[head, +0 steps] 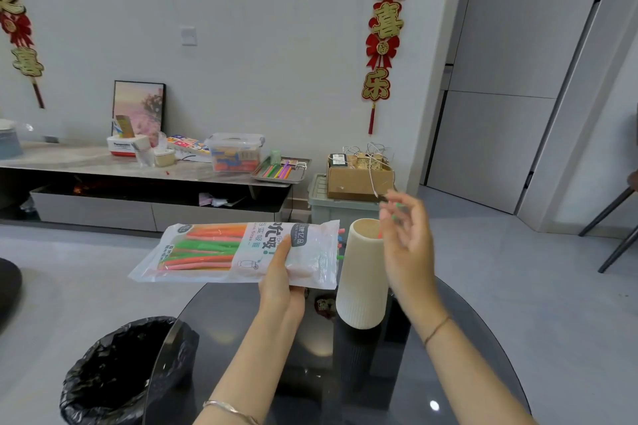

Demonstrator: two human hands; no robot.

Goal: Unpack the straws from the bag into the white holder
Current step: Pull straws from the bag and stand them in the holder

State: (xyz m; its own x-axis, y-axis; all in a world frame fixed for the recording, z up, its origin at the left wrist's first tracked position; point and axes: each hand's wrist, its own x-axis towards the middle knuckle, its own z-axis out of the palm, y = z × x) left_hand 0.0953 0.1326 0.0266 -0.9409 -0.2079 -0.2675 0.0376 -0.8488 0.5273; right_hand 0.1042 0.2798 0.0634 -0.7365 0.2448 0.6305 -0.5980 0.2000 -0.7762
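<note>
Above the dark glass table point(448, 373), near its far edge, my left hand point(279, 272) pinches the straw bag point(214, 252) level, open end beside the white holder point(362, 272), straw tips point(340, 245) poking out there. My right hand point(407, 245) hovers over the holder's mouth, fingers loosely curled; blur hides whether it grips a straw. Straws look light, bendy and slick, so I'd pinch them near the exposed tips; a black-lined bin point(117, 373) sits off the table's left edge.
</note>
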